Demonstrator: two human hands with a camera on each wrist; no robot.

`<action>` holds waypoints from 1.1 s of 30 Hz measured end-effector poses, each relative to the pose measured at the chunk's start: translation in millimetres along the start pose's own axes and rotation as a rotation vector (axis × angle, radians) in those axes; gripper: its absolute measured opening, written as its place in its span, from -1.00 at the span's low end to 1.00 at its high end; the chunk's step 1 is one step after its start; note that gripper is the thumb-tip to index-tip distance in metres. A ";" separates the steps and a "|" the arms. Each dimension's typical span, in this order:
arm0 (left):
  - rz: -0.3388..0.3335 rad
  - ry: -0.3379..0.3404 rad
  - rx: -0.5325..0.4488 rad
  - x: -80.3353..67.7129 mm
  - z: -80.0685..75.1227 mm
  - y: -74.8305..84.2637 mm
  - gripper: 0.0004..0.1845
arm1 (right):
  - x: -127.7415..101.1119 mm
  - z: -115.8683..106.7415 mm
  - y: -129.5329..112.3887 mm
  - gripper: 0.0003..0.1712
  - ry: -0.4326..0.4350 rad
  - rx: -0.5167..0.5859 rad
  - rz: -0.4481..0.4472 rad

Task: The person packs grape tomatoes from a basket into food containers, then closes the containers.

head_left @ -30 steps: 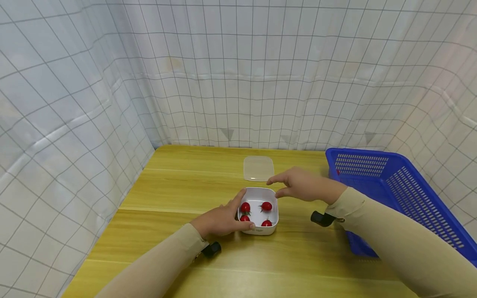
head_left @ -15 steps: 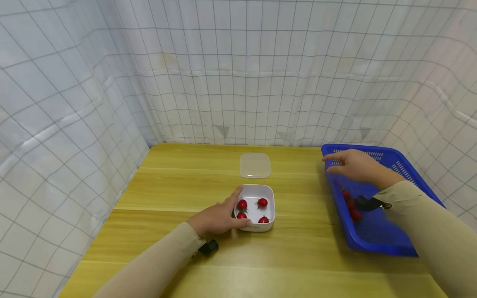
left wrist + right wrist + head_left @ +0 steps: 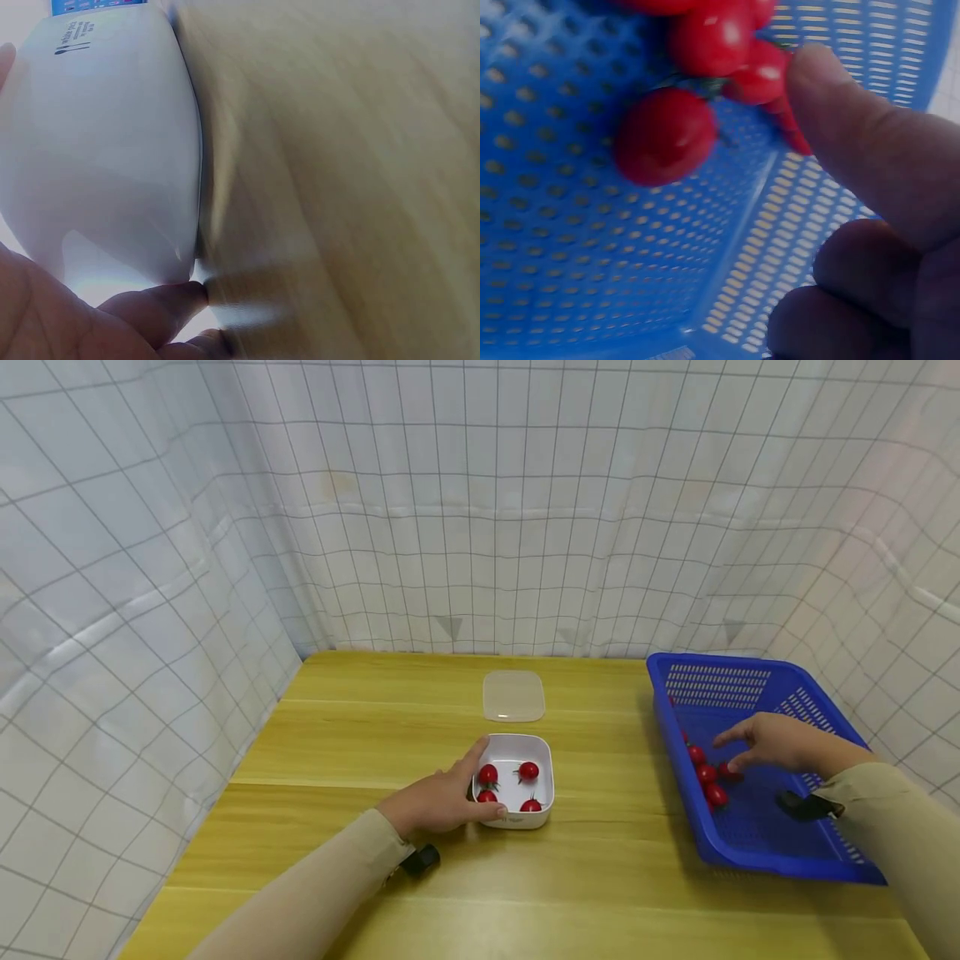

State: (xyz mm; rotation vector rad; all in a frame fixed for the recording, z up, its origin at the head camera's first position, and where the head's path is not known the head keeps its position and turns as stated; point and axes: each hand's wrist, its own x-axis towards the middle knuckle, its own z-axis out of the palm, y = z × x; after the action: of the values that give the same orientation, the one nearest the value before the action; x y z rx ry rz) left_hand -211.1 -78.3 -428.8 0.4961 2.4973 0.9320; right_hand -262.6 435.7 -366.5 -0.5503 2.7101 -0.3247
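One yellow wooden table [image 3: 360, 752] is seen, enclosed by a white gridded curtain [image 3: 150, 527] behind and to both sides. Everything else can be placed relative to the white container [image 3: 517, 781] near the table's middle. Well to the right of that container, a blue perforated basket [image 3: 795, 852] is set at the table's right edge. Beyond the container, toward the curtain and apart from it, a translucent lid [image 3: 513, 696] is laid flat.

The container's left and near walls are gripped by the left hand [image 3: 438, 802], thumb along the front wall and forefinger over the rim; in the left wrist view the white wall [image 3: 105, 150] is pressed by a fingertip [image 3: 161, 300]. Four cherry tomatoes [image 3: 488, 773] are held inside the container.

The right hand [image 3: 776, 745] is lowered into the basket, fingers loosely spread and closed on nothing. A cluster of cherry tomatoes in the basket [image 3: 664, 135] is met by it, and in the blurred right wrist view one finger [image 3: 847, 127] seems to be touching a tomato, though contact cannot be confirmed.
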 end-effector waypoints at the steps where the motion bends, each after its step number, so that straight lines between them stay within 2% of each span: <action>1: 0.001 0.000 0.001 0.2 0.2 -0.1 0.22 | -1.5 2.3 1.9 -0.49 -0.008 0.002 -0.002; 11: 0.002 -0.002 0.003 0.6 0.7 0.5 0.23 | -5.9 11.6 4.9 -0.52 -0.097 0.034 0.033; 33: -0.007 0.005 0.013 -1.7 -0.9 0.9 0.23 | -1.7 16.9 8.1 -0.57 -0.131 0.027 0.027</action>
State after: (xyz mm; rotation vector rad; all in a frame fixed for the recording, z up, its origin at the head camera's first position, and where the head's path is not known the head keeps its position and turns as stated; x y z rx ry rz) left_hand -210.0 -78.9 -427.1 0.4898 2.5093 0.9163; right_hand -257.3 441.1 -383.7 -0.5089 2.5810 -0.3071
